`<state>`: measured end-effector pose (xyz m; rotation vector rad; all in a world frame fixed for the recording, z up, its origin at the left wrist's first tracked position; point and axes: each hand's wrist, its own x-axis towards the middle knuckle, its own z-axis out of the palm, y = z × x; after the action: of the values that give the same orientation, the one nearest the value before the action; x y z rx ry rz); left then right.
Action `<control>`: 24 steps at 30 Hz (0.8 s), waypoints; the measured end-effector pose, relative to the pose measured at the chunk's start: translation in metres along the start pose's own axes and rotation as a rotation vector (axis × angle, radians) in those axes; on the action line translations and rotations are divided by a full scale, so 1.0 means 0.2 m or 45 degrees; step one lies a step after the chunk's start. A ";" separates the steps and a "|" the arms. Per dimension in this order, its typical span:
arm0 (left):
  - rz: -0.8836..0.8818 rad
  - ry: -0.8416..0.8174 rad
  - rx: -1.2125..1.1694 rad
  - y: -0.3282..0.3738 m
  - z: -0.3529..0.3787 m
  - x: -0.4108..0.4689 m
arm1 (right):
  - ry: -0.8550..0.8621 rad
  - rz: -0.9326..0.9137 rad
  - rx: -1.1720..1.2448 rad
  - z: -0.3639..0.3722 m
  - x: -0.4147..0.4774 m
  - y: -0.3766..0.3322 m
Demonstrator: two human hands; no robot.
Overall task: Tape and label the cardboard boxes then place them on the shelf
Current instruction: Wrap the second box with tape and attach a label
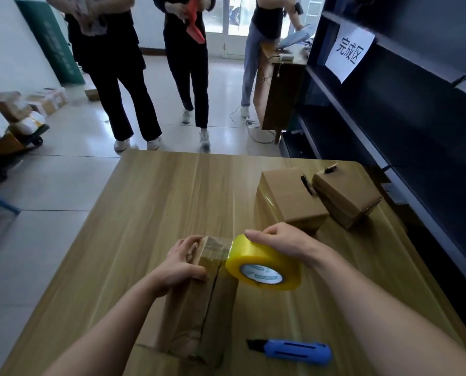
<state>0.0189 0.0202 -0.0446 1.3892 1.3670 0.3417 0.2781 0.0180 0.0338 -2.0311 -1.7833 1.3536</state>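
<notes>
A brown cardboard box [199, 308] lies lengthwise on the wooden table [158, 199], its two top flaps meeting at a dark seam. My left hand [181, 263] presses on the box's far left top edge. My right hand [278, 244] grips a yellow tape roll [263, 263] over the box's far right corner. A clear strip of tape runs from the roll across the far end of the box. Two more cardboard boxes [291, 198] [345, 198] stand at the table's far right. The dark shelf [389, 109] rises on the right.
A blue utility knife [297, 351] lies on the table near my right forearm. A white paper sign [349, 52] hangs on the shelf. Three people [134, 77] stand beyond the table. A cart of boxes [15, 118] sits at the far left, a wooden desk [278, 85] by the shelf.
</notes>
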 end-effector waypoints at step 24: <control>0.012 -0.173 -0.588 -0.19 -0.13 0.07 | 0.137 0.040 -0.564 0.10 0.19 -0.06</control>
<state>-0.0176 0.0348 -0.0729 1.0150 1.0846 0.5234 0.2514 0.0436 0.0093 -2.2932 -2.1574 0.8898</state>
